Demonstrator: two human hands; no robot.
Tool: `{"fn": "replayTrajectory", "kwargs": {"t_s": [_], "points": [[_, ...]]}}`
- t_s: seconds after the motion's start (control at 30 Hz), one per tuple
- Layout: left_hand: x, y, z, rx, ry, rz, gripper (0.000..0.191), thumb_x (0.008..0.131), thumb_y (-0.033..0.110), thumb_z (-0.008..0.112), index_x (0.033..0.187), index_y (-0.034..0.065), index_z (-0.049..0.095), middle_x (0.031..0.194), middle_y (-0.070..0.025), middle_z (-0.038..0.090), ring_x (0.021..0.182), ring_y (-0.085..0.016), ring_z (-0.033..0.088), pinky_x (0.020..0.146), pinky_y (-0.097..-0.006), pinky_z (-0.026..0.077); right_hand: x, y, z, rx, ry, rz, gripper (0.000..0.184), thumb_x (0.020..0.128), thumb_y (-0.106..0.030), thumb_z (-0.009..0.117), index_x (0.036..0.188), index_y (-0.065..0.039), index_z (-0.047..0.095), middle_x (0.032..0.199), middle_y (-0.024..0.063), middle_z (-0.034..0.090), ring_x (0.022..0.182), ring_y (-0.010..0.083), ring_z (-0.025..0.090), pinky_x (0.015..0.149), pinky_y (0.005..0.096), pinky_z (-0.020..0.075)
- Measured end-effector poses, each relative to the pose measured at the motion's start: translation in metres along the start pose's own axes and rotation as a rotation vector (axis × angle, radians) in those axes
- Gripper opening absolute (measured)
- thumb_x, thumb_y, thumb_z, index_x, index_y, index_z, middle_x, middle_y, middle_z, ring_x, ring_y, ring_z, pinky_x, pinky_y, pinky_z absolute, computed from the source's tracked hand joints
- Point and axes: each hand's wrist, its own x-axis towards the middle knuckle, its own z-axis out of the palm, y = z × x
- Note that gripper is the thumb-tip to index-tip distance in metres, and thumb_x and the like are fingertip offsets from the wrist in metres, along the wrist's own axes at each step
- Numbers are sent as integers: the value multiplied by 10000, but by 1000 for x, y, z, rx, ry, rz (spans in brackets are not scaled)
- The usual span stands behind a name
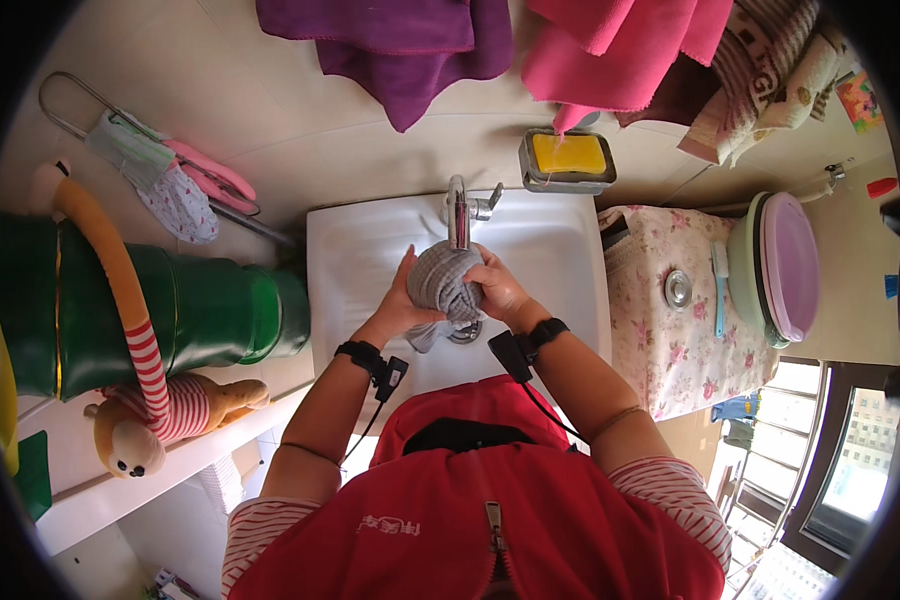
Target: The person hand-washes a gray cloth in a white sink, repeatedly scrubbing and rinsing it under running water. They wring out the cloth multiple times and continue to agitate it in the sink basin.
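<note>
A bunched grey textured cloth point(444, 283) is gripped between my two hands over the white sink point(360, 247). My left hand point(403, 300) presses its left side, the thumb along the lower edge. On the right, my right hand point(501, 285) curls its fingers around the cloth. The chrome faucet point(459, 217) stands right above, its spout end close to or touching the top of the cloth. Whether water runs cannot be made out. One loose end of the cloth hangs down beside the metal drain point(466, 331), which is partly hidden.
A soap box with a yellow bar point(570, 154) sits behind the sink. To the right, a flowered cloth point(645, 352) bears a drain strainer point(678, 290), a blue-handled brush point(720, 289) and stacked basins point(791, 266). Left are a green container point(195, 300) and a plush monkey point(131, 442). Towels point(412, 60) hang above.
</note>
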Motion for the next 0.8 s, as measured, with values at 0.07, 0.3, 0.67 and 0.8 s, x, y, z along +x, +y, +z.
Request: {"fn": "replayTrajectory", "kwargs": {"t_s": [0.07, 0.3, 0.67, 0.8], "points": [[2, -17, 15, -11, 147, 49, 1310, 504, 134, 969, 1529, 91, 155, 1494, -110, 362, 1368, -242, 377, 1147, -396, 296, -5, -5, 3, 74, 94, -6, 507, 744, 6, 581, 1250, -14, 543, 1103, 122, 647, 996, 266, 649, 953, 404, 518], [9, -32, 38, -223, -44, -218, 864, 678, 13, 822, 1426, 36, 390, 1282, -74, 571, 1191, -192, 550, 1001, -354, 467, -17, -14, -15, 122, 171, 1, 486, 773, -19, 555, 1258, -19, 531, 1133, 124, 636, 1045, 277, 623, 978, 425, 498], [-2, -9, 4, -511, 109, -355, 569, 782, 59, 647, 1328, -9, 499, 1208, -136, 602, 1110, -229, 584, 977, -373, 464, -20, 7, -52, -71, 322, 132, 601, 825, -103, 649, 1370, 4, 419, 1236, 163, 581, 1151, 277, 572, 1026, 397, 446], [-8, 10, 6, -631, 181, -337, 540, 833, 68, 609, 1359, 31, 492, 1240, -146, 577, 1155, -231, 560, 980, -371, 466, -9, 21, -47, -402, 290, 133, 716, 779, -140, 798, 1398, -27, 459, 1273, 122, 601, 1161, 205, 577, 986, 354, 472]]}}
